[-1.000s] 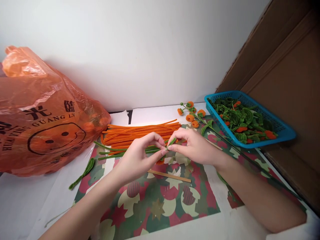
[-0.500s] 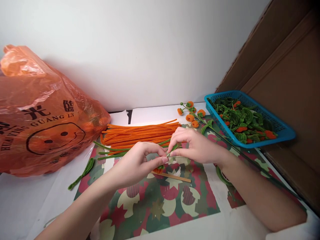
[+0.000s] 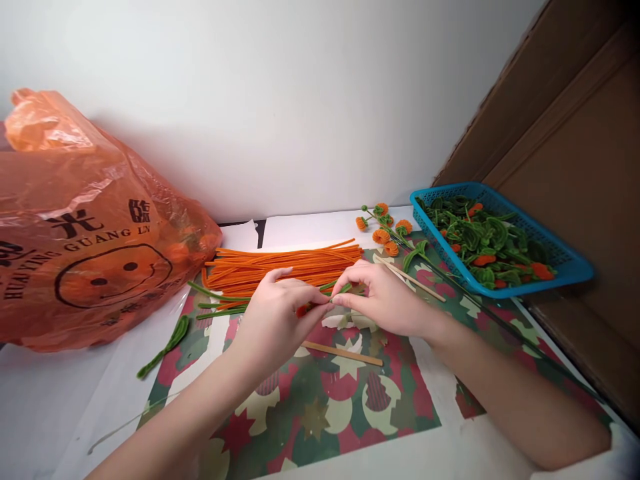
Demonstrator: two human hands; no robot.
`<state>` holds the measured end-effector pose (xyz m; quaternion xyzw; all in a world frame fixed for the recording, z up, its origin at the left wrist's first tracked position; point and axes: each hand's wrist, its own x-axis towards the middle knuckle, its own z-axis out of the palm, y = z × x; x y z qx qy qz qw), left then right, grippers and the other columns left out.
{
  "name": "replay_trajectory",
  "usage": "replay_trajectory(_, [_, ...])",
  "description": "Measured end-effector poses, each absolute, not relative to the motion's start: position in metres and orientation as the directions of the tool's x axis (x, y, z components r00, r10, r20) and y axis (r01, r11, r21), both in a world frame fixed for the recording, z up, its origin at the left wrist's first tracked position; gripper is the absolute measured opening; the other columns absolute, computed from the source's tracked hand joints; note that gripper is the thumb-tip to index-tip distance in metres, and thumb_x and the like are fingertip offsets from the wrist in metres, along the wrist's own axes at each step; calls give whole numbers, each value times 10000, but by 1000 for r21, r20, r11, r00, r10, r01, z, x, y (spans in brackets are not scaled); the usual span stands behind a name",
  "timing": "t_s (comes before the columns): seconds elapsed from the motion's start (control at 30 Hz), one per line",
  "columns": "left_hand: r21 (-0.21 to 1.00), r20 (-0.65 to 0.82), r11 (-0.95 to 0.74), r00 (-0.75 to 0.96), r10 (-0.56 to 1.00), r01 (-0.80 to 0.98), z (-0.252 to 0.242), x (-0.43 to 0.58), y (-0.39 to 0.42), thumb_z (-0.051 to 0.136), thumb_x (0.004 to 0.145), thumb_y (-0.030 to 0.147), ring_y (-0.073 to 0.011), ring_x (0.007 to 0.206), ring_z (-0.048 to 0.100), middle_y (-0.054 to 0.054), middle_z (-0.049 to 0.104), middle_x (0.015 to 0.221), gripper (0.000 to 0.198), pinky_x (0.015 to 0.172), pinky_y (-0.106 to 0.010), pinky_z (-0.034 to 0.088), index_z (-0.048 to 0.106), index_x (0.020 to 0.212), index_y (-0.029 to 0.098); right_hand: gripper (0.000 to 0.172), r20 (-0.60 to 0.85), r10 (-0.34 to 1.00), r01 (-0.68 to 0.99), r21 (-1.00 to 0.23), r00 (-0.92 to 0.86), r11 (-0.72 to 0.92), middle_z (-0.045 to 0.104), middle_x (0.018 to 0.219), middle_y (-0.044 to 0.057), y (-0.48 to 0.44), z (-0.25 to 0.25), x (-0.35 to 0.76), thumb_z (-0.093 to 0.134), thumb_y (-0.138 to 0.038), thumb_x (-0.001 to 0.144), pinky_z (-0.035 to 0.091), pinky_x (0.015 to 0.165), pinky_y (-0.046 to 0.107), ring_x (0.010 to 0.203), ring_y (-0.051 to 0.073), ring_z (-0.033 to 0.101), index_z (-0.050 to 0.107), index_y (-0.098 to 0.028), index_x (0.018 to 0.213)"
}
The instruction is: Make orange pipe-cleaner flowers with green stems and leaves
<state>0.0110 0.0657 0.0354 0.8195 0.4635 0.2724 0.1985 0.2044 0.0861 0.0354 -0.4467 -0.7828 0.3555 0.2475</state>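
Observation:
My left hand (image 3: 273, 320) and my right hand (image 3: 383, 297) meet over the patterned paper (image 3: 320, 400), fingertips pinched together on a small piece of green pipe cleaner (image 3: 336, 293) with an orange bit at its left end. Both hands are closed in a pinch on it. Just behind them lies a bundle of orange pipe cleaners (image 3: 285, 263) with a few green ones (image 3: 220, 303) at its near side. A thin wooden stick (image 3: 343, 353) lies on the paper below my hands.
A big orange plastic bag (image 3: 85, 233) fills the left. A blue basket (image 3: 505, 237) of green and orange pipe-cleaner pieces stands at the right, with finished orange flowers (image 3: 383, 230) beside it. A folded green pipe cleaner (image 3: 165, 347) lies at the left. Brown board leans at the right.
My left hand has turned palm-down, bringing the orange bit up from beneath it to the fingertips. The right hand stays pinched on the green piece.

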Motion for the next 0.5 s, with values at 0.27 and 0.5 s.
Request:
replay_trajectory(0.27, [807, -190, -168, 519, 833, 566, 46, 1, 70, 553, 868, 386, -120, 600, 583, -17, 698, 720, 274, 559, -217, 445, 703, 760, 183, 71, 80, 759, 487, -723, -646, 490, 658, 801, 35, 88, 50, 213, 645, -201, 839, 402, 777, 311, 869, 182, 541, 716, -209, 836])
replay_trajectory(0.5, [922, -327, 17, 753, 572, 388, 42, -9, 84, 545, 876, 427, -135, 676, 617, -56, 713, 746, 327, 620, -229, 474, 685, 799, 142, 70, 109, 717, 432, -732, -688, 526, 665, 771, 17, 86, 53, 212, 659, -173, 824, 397, 809, 317, 845, 170, 547, 715, -212, 809])
